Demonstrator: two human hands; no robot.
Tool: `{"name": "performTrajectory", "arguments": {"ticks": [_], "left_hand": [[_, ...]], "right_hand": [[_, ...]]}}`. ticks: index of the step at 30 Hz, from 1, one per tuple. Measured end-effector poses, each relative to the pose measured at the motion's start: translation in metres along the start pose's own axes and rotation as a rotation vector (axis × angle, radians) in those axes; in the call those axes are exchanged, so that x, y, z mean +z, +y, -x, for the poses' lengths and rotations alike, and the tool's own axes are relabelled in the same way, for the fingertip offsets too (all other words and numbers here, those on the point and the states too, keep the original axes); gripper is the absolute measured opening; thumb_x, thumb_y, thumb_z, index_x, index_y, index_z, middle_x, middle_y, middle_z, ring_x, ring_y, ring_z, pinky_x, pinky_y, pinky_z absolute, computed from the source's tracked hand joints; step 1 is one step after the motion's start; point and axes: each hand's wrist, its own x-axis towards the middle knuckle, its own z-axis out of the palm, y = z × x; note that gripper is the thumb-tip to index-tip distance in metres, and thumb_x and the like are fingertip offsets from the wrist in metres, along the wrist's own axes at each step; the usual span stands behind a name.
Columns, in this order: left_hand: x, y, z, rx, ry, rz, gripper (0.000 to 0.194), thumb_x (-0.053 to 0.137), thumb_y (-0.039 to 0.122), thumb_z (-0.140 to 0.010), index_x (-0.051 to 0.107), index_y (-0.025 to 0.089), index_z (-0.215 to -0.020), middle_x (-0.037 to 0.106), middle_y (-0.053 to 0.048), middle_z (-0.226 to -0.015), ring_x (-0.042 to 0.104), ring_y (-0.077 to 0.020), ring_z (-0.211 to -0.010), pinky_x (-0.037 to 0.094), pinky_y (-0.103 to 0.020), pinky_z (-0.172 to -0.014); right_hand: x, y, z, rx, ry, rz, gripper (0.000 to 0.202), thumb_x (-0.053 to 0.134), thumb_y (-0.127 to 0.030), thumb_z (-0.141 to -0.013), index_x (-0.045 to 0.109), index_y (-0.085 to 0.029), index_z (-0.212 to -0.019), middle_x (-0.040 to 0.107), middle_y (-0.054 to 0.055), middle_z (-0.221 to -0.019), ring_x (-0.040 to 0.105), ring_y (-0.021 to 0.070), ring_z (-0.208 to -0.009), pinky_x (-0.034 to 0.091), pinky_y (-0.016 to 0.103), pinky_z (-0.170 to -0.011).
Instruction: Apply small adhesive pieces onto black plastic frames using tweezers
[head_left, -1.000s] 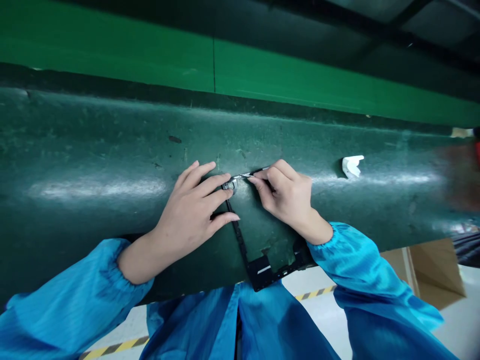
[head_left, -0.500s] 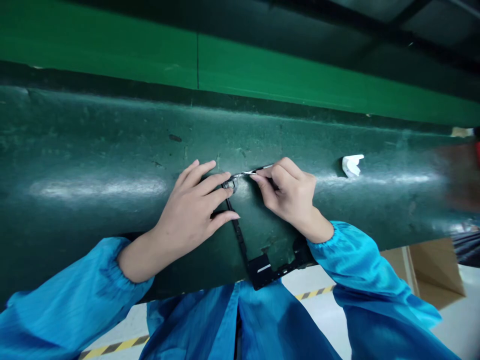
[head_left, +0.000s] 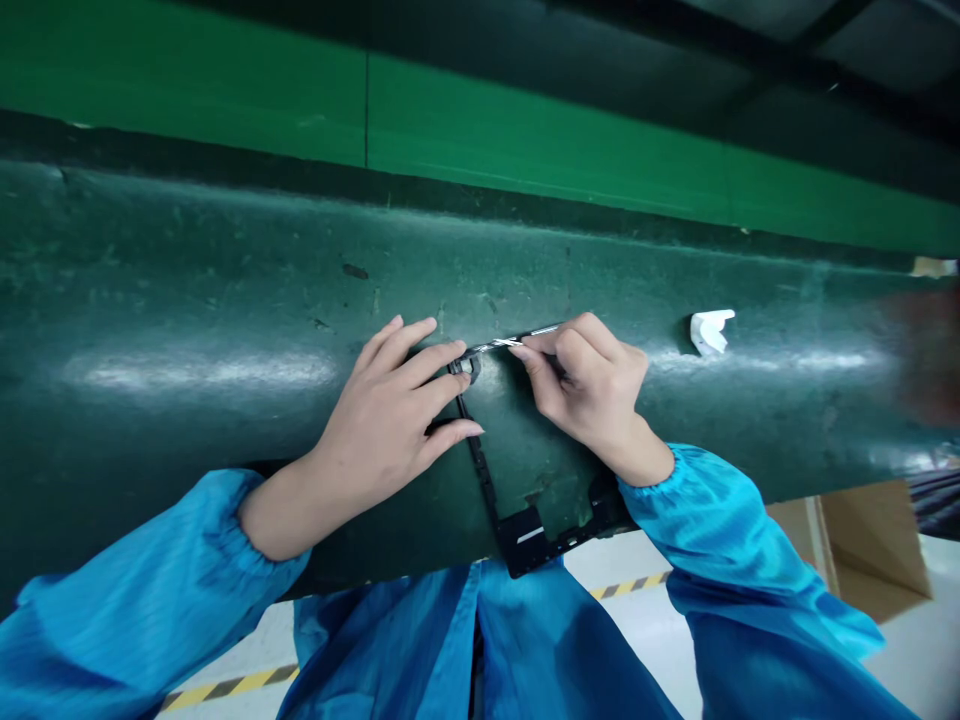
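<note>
A thin black frame (head_left: 485,478) lies on the green table, with a wider plate at its lower corner near the front edge. My left hand (head_left: 390,405) is spread palm down, its fingertips resting on the upper left corner of the frame. Along the frame's top bar runs a shiny silver strip (head_left: 504,343). The thumb and forefinger of my right hand (head_left: 589,375) pinch this strip near its right part. My right forearm partly hides the right side of the frame.
A small white plastic piece (head_left: 709,331) lies on the green table (head_left: 187,280) to the right. An open cardboard box (head_left: 870,545) stands below the table's edge at the lower right. A green panel (head_left: 525,130) runs along the back.
My right hand has moved slightly to the right along the strip, and more of the silver shows. My left hand keeps its place on the frame's corner. The view has shifted a little.
</note>
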Motion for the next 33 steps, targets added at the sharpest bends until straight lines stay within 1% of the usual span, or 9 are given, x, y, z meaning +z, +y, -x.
{"name": "performTrajectory", "arguments": {"ticks": [4, 10, 14, 17, 20, 26, 30, 33], "left_hand": [[0.000, 0.000, -0.001, -0.003, -0.015, -0.003, 0.043, 0.067, 0.056, -0.100, 0.071, 0.020, -0.124, 0.065, -0.007, -0.149, 0.047, -0.0397, -0.150, 0.036, -0.067, -0.129], [-0.001, 0.001, -0.001, 0.006, 0.004, 0.000, 0.043, 0.069, 0.055, -0.100, 0.071, 0.019, -0.124, 0.066, -0.007, -0.148, 0.048, -0.0399, -0.149, 0.037, -0.067, -0.128], [0.000, 0.000, 0.000, 0.014, 0.010, 0.000, 0.043, 0.069, 0.055, -0.099, 0.071, 0.019, -0.123, 0.065, -0.007, -0.147, 0.049, -0.0406, -0.148, 0.037, -0.067, -0.128], [0.001, -0.001, 0.000, 0.017, 0.018, 0.004, 0.043, 0.070, 0.055, -0.099, 0.071, 0.019, -0.122, 0.066, -0.007, -0.147, 0.049, -0.0407, -0.148, 0.037, -0.067, -0.127], [0.001, -0.001, 0.000, 0.020, 0.021, 0.004, 0.044, 0.069, 0.055, -0.099, 0.071, 0.018, -0.123, 0.066, -0.007, -0.147, 0.049, -0.0408, -0.148, 0.037, -0.068, -0.127], [-0.002, 0.002, -0.001, 0.013, -0.021, -0.027, 0.041, 0.068, 0.052, -0.101, 0.072, 0.018, -0.124, 0.064, -0.008, -0.149, 0.047, -0.0408, -0.149, 0.036, -0.068, -0.128], [-0.004, 0.005, -0.003, 0.018, -0.043, -0.044, 0.041, 0.067, 0.051, -0.102, 0.072, 0.018, -0.124, 0.064, -0.009, -0.149, 0.047, -0.0415, -0.149, 0.036, -0.068, -0.128], [-0.005, 0.006, -0.005, 0.016, -0.050, -0.051, 0.039, 0.066, 0.050, -0.102, 0.073, 0.017, -0.123, 0.065, -0.010, -0.148, 0.048, -0.0418, -0.148, 0.036, -0.068, -0.127]], "right_hand": [[0.000, 0.001, 0.000, 0.020, 0.042, -0.032, 0.010, 0.075, -0.022, -0.095, 0.067, -0.020, -0.089, 0.072, -0.002, -0.085, 0.064, 0.0085, -0.069, 0.047, 0.023, -0.059], [-0.002, 0.000, -0.002, 0.001, 0.044, -0.015, 0.009, 0.073, -0.023, -0.096, 0.068, -0.020, -0.090, 0.072, -0.002, -0.085, 0.066, 0.0093, -0.071, 0.049, 0.023, -0.060], [-0.002, 0.000, -0.003, 0.015, 0.097, -0.025, 0.009, 0.075, -0.020, -0.094, 0.067, -0.020, -0.089, 0.070, -0.002, -0.082, 0.063, 0.0086, -0.068, 0.047, 0.023, -0.058], [-0.003, 0.000, -0.004, 0.001, 0.102, -0.043, 0.011, 0.077, -0.018, -0.092, 0.067, -0.019, -0.090, 0.071, -0.001, -0.084, 0.065, 0.0093, -0.069, 0.048, 0.023, -0.059], [-0.004, 0.000, -0.005, -0.011, 0.113, -0.024, 0.011, 0.078, -0.017, -0.091, 0.067, -0.019, -0.090, 0.070, -0.002, -0.082, 0.062, 0.0090, -0.067, 0.046, 0.023, -0.058], [-0.008, 0.003, -0.008, -0.010, 0.131, 0.011, 0.012, 0.078, -0.017, -0.092, 0.066, -0.019, -0.089, 0.072, -0.001, -0.082, 0.063, 0.0100, -0.068, 0.045, 0.024, -0.057], [-0.010, 0.001, -0.009, -0.060, 0.135, 0.024, 0.012, 0.078, -0.019, -0.091, 0.066, -0.020, -0.091, 0.072, -0.001, -0.082, 0.064, 0.0100, -0.067, 0.045, 0.024, -0.057], [-0.011, 0.001, -0.010, -0.065, 0.145, 0.044, 0.010, 0.076, -0.021, -0.093, 0.066, -0.021, -0.091, 0.073, -0.001, -0.082, 0.065, 0.0106, -0.067, 0.046, 0.025, -0.057]]}}
